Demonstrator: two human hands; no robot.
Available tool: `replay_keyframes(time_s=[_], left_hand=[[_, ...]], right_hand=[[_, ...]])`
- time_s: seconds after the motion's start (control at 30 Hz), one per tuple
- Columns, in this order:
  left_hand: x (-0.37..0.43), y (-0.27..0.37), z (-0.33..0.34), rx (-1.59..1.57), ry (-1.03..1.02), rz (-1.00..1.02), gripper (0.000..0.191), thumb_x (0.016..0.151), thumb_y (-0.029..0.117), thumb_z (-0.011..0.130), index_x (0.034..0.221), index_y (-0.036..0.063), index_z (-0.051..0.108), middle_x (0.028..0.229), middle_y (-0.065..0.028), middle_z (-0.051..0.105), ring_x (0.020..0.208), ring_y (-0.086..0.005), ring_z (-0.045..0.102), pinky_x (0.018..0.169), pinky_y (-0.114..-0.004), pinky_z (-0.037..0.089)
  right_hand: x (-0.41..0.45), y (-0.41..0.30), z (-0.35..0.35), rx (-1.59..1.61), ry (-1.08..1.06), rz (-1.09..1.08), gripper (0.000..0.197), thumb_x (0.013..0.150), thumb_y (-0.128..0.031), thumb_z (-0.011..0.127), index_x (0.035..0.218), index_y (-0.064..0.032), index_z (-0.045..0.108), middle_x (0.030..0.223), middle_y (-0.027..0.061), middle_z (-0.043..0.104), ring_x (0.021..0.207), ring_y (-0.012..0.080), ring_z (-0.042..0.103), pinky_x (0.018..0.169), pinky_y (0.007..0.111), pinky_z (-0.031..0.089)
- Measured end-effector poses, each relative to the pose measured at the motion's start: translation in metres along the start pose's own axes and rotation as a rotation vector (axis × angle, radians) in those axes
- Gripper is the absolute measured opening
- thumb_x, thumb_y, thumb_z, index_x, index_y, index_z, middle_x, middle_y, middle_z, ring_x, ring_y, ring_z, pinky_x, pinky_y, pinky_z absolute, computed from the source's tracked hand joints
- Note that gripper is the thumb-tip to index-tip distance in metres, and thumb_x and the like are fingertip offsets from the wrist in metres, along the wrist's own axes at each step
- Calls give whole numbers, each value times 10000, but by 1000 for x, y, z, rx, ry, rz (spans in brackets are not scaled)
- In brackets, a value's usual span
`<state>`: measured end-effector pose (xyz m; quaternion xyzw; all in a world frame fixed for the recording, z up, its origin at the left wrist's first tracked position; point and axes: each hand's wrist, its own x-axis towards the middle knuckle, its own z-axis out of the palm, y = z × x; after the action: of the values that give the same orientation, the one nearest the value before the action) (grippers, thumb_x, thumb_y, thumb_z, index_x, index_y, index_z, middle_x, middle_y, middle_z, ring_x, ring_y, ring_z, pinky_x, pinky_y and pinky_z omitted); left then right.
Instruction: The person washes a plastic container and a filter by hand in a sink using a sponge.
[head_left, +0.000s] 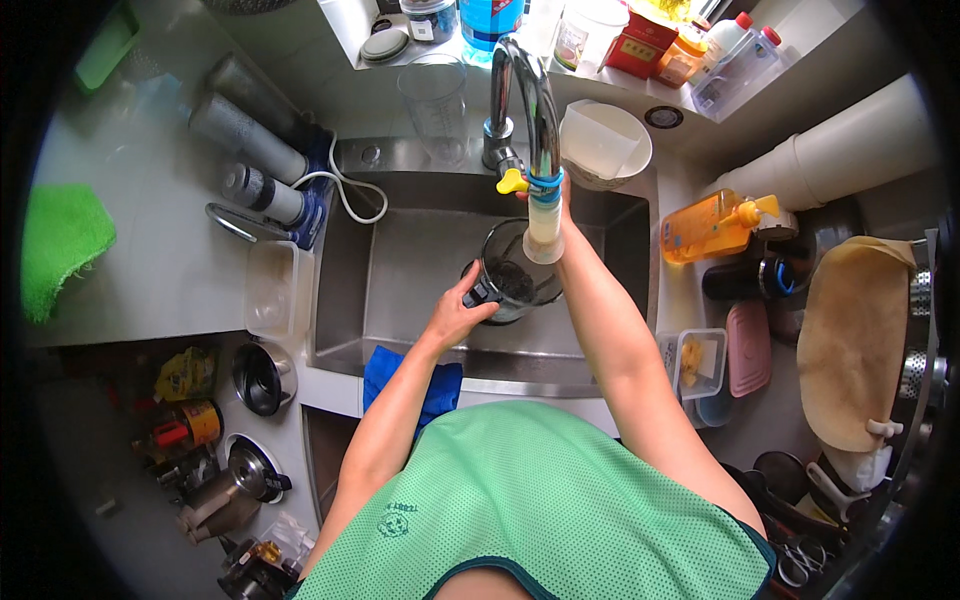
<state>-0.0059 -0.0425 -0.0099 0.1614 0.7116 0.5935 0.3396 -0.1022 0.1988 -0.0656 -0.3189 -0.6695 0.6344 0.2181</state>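
Note:
My left hand (459, 311) grips a clear jug (517, 306) by its dark handle side, thumb and fingers spread around it. The jug stands upright in the stainless steel sink (420, 277), with something dark at its bottom. Above it hangs the nozzle (543, 225) of a chrome gooseneck faucet (538, 97). My right hand (566, 201) reaches behind this nozzle, and a fingertip shows on its left side by the yellow lever (513, 181). Most of the right hand's fingers are hidden by the faucet. No water stream is visible.
A tall clear measuring cup (435, 105) and a bowl (626, 161) stand at the sink's back edge. An orange soap bottle (701, 225) is on the right. At left are a plastic container (277, 289) and a green cloth (66, 244). A blue cloth (442, 386) hangs in front.

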Motion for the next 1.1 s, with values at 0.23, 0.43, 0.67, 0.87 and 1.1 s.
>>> replay_keyframes(time_s=[0.23,0.43,0.67,0.87,1.1], left_hand=[[-3,-7,-1,-38,-30,-3,795,702,186,665,1334,-40,241,1364,-157,335,1262,-193,312,1028,-272,229],[-2,-5,2,30,-52,18,801,707,206,665,1339,-32,235,1374,-168,311,1280,-210,285,1034,-279,217],[0,-9,1,18,-69,20,813,705,214,664,1349,-14,224,1376,-165,310,1277,-215,292,1032,-280,224],[-5,-10,-2,63,-68,23,816,704,228,662,1365,40,223,1353,-163,355,1256,-213,333,1014,-285,260],[-15,-4,2,71,-76,29,821,723,207,677,1363,5,206,1369,-152,321,1261,-195,297,1033,-299,221]], right_hand=[[-3,4,2,105,51,-3,438,771,-343,432,663,55,580,626,250,551,610,354,565,627,423,424],[7,18,-11,192,-4,73,445,777,-354,469,697,71,571,666,249,563,618,306,559,615,401,420],[-23,34,-43,189,-226,106,199,862,-197,495,958,-24,515,844,113,590,633,220,615,571,320,527],[-102,21,-43,-950,-1057,-120,256,754,-116,544,1006,-99,588,866,127,618,857,274,593,758,364,466],[-120,48,-28,-1563,-1089,-231,419,712,-105,556,1128,-148,536,1186,147,500,974,370,555,818,388,464]])
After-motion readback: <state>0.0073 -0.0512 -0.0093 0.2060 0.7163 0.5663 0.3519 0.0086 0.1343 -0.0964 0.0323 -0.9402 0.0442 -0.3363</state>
